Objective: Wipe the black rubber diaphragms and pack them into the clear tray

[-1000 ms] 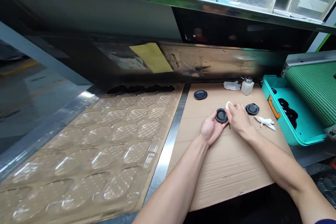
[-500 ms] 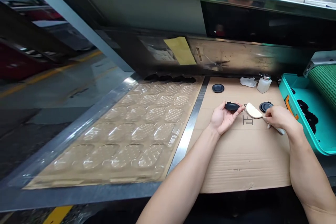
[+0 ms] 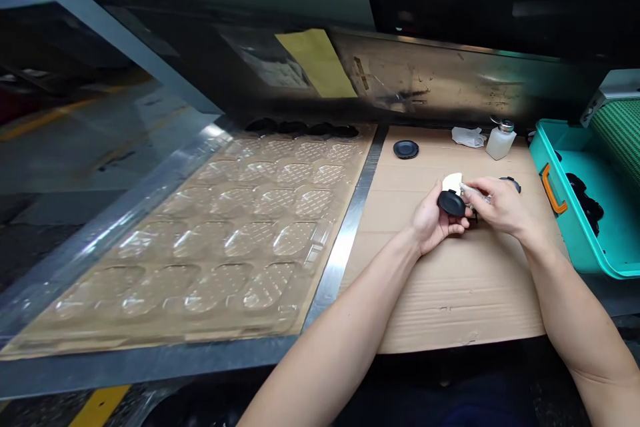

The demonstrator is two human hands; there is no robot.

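My left hand (image 3: 434, 223) grips a round black cap (image 3: 451, 203) by its edge, tilted above the cardboard sheet (image 3: 450, 293). My right hand (image 3: 500, 205) pinches the handle of a small tool with a white pad head (image 3: 453, 182), and the pad sits just behind the held cap, touching or nearly touching it. A second black cap (image 3: 511, 181) lies on the cardboard, mostly hidden behind my right hand. A third black cap (image 3: 405, 149) lies farther back on the cardboard.
A clear plastic blister tray (image 3: 240, 227) with several empty pockets covers the bench to the left, with black parts in its far row (image 3: 300, 127). A small white bottle (image 3: 500, 141) and a crumpled wipe (image 3: 468, 137) stand at the back. A teal bin (image 3: 590, 200) holding black caps is at the right.
My right hand brought the white-padded tool back in from the right, up against the cap in my left hand. The cap is now tilted up more. The camera tipped downward.
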